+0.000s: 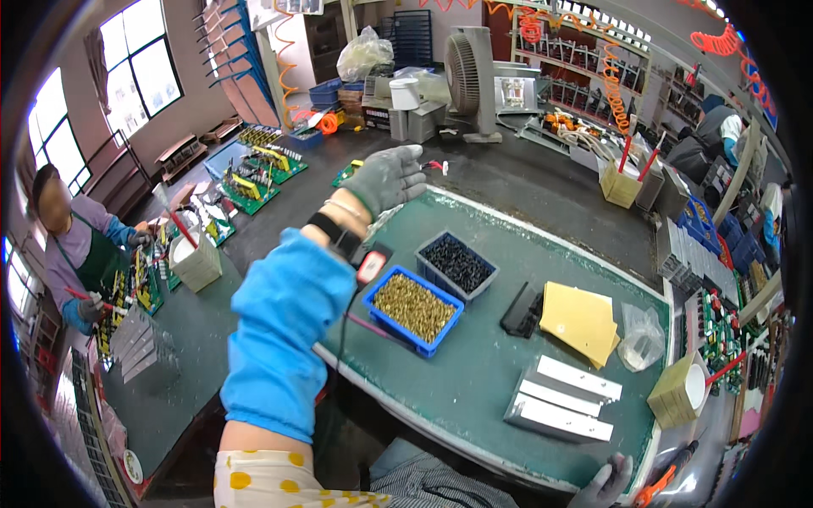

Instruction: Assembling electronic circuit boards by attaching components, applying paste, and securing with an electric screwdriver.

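Note:
My left hand (pixel 385 179), in a grey glove, is stretched over the far left edge of the green work mat (pixel 381 372). Its fingers point right, extended, and nothing shows in them. Beside its wrist, on the dark table, lies a small green circuit board (pixel 345 174). My right hand (pixel 606 484), also gloved, rests low at the mat's near right edge with fingers apart and no object visible in it. Nearest to it are silver metal blocks (pixel 567 402). Between the hands sit a blue bin (pixel 398 334) of brass-coloured fasteners and a grey bin (pixel 436 275) of small black parts.
Yellow sheets (pixel 578 320), a black part (pixel 522 309) and a clear bag (pixel 642 339) lie on the mat. A box with a white pot (pixel 682 389) and an orange-handled tool (pixel 665 478) stand right. A fan (pixel 470 80) is behind. Someone (pixel 85 245) works at left.

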`<state>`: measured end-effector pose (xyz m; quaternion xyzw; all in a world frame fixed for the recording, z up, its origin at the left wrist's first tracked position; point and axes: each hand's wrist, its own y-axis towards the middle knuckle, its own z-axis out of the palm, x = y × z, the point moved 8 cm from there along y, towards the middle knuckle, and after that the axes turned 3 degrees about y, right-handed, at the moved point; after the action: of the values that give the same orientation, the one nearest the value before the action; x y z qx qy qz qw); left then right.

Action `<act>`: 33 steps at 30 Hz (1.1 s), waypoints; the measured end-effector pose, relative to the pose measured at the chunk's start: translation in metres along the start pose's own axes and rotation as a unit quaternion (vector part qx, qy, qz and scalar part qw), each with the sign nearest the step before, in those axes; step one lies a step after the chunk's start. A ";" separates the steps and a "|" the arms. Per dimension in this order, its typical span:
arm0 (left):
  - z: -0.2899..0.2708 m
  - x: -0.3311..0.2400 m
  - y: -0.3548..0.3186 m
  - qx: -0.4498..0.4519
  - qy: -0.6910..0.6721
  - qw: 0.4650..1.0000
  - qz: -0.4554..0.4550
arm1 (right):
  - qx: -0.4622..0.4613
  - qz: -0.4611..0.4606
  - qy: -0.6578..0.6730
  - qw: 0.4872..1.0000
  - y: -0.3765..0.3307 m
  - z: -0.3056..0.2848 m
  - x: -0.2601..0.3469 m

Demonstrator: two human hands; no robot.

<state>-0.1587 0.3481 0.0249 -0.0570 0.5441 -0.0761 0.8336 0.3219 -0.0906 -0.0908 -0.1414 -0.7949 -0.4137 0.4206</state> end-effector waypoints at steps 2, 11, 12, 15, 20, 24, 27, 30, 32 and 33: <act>-0.002 0.013 0.058 -0.069 -0.022 0.996 -0.045 | 0.006 -0.024 -0.064 0.998 0.001 0.003 0.007; -0.013 0.069 0.181 -0.224 -0.170 0.950 -0.139 | 0.002 -0.011 -0.176 0.984 0.001 0.013 0.007; -0.015 0.069 0.190 -0.205 -0.163 0.955 -0.136 | -0.019 0.022 -0.142 0.989 0.000 0.010 0.004; -0.012 0.055 0.199 0.016 -0.173 0.972 -0.156 | -0.032 0.056 -0.113 0.991 -0.001 0.010 0.004; -0.051 -0.020 0.121 0.062 -0.112 0.985 -0.120 | -0.033 0.002 -0.154 0.988 0.001 0.014 0.012; -0.085 -0.071 -0.003 0.085 -0.051 0.988 -0.118 | -0.055 -0.040 -0.133 0.989 0.000 0.012 0.015; -0.132 -0.086 -0.102 0.058 0.024 0.997 -0.043 | -0.046 -0.095 -0.159 0.982 0.000 0.014 0.024; -0.170 -0.073 -0.186 0.046 0.045 0.997 -0.048 | -0.039 -0.135 -0.156 0.978 0.000 0.015 0.030; -0.203 -0.071 -0.236 -0.059 0.158 0.984 0.057 | -0.027 -0.153 -0.157 0.975 0.001 0.016 0.032; -0.214 -0.062 -0.254 -0.080 0.160 0.982 0.055 | -0.024 -0.152 -0.155 0.976 0.001 0.016 0.032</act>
<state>-0.3954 0.1076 0.0400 -0.0807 0.6773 0.0059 0.7313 0.2942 -0.0814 -0.0704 -0.0915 -0.8526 -0.4649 0.2204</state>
